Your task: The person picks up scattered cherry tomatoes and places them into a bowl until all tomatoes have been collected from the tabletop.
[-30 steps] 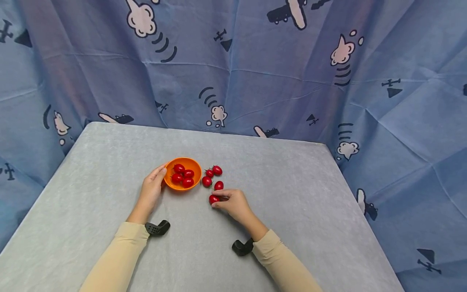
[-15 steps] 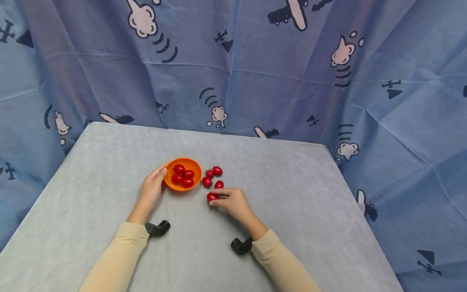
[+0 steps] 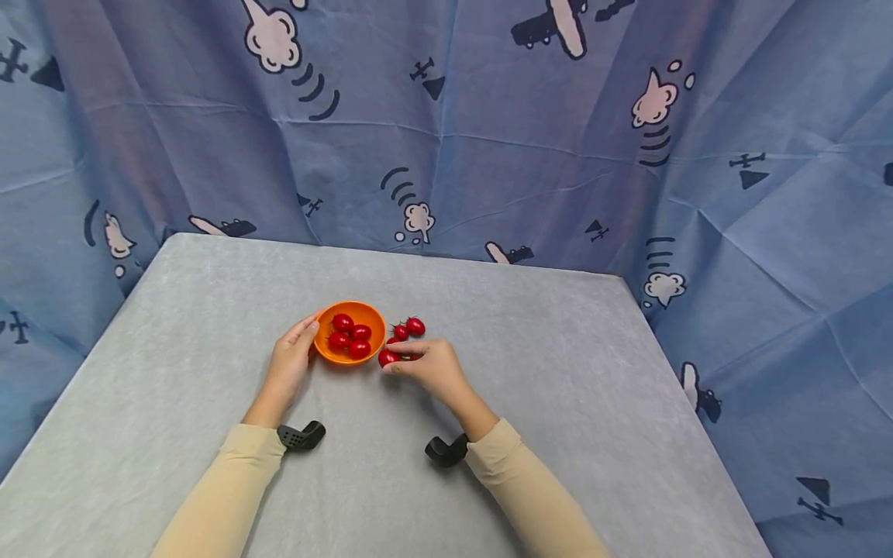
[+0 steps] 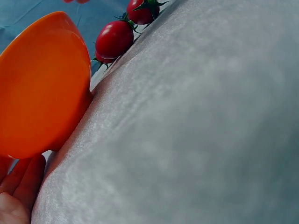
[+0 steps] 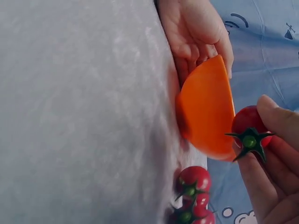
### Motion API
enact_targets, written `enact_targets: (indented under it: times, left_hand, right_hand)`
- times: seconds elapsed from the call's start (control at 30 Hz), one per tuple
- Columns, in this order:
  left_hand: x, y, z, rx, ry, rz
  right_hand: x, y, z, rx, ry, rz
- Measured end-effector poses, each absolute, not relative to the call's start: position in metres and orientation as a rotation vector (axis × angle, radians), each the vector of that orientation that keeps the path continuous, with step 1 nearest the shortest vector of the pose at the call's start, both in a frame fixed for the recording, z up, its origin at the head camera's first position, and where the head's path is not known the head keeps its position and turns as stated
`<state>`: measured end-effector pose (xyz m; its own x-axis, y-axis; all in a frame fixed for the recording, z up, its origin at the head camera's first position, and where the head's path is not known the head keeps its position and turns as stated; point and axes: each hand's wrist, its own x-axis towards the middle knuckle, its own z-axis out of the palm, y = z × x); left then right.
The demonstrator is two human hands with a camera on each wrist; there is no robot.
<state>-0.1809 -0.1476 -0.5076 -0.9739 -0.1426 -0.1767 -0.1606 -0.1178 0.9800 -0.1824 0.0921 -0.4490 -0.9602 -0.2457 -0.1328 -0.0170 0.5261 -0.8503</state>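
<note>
An orange bowl (image 3: 377,349) stands on the table with several red cherry tomatoes (image 3: 360,332) inside. My left hand (image 3: 289,361) holds the bowl's left side, thumb at the rim and fingers along the outer wall. Between thumb and fingers, my right hand (image 3: 436,368) pinches a cherry tomato (image 5: 250,122) by its sides, its green star-shaped calyx showing. That tomato is just right of the bowl's rim, raised above the table in the right wrist view. More loose cherry tomatoes (image 3: 415,326) lie right of the bowl, some partly hidden behind my right hand.
A pale grey cloth covers the table (image 3: 558,372). Behind and around it hangs a blue curtain (image 3: 488,186) printed with planes and clouds. Black wrist devices (image 3: 301,436) are strapped at both sleeve cuffs.
My right hand has moved left and away from me with the pinched cherry tomato, up to the bowl's right side, now covering some loose tomatoes. The left hand and bowl stay put.
</note>
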Motion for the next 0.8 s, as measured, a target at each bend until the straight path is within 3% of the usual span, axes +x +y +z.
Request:
enact_targets:
  times: [0.8]
  left_hand:
    - [-0.180, -0.148, -0.508, -0.348, 2.116, 2.275]
  right_hand:
    - [-0.206, 0.055, -0.432, -0.164, 2.407, -1.517]
